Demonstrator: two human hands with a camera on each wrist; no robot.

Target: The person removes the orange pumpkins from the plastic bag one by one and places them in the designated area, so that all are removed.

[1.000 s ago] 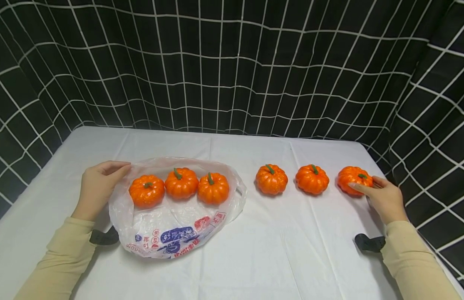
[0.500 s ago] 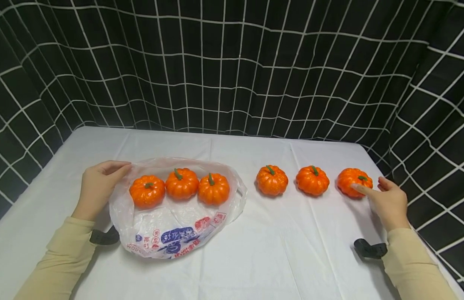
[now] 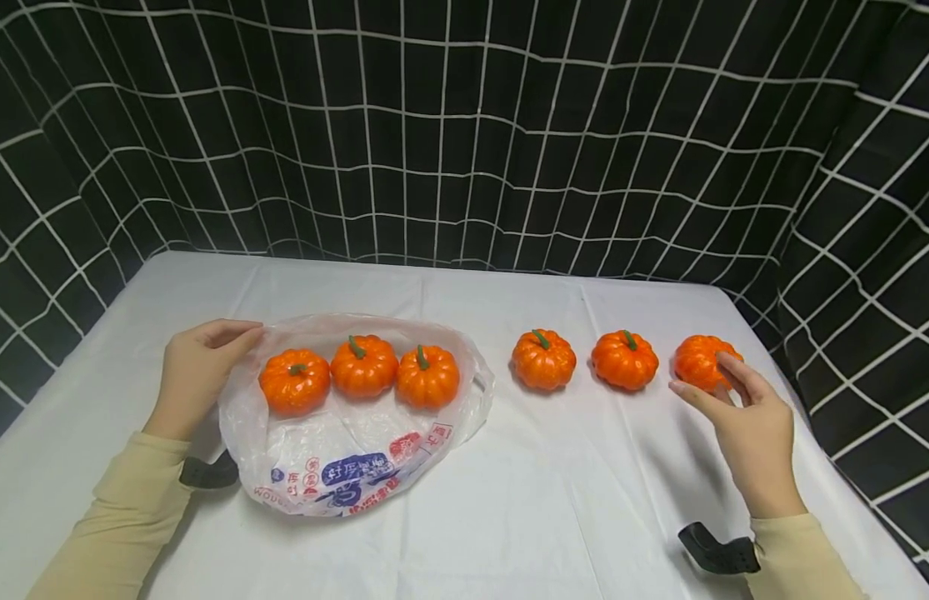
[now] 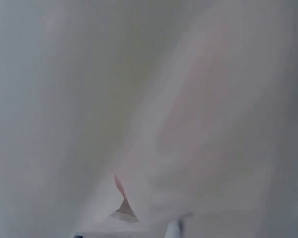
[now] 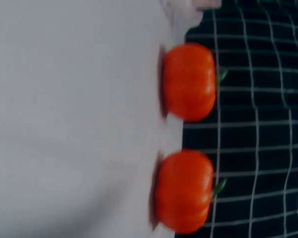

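My left hand (image 3: 205, 367) pinches the left rim of a white plastic bag (image 3: 307, 446) with red and blue print, its mouth spread wide. Inside it sit three small orange pumpkins, the left one (image 3: 294, 385), the middle one (image 3: 363, 368) and the right one (image 3: 428, 380). Blurred plastic (image 4: 198, 119) fills the left wrist view. To the right, three more pumpkins form a row on the table: one near the bag (image 3: 543, 361), a middle one (image 3: 625, 362) and an end one (image 3: 700, 360). My right hand (image 3: 752, 437), fingers loosely bent and holding nothing, overlaps the end pumpkin's front right side.
A white cloth (image 3: 524, 517) covers the table. Black curtain (image 3: 449, 133) with white grid lines hangs along the back and both sides. Each wrist carries a black strap mount, the right one (image 3: 722, 554) jutting inward.
The right hand has let go of the end pumpkin and drawn back toward the front left. That pumpkin stays in its place. The left hand and the bag have not moved.
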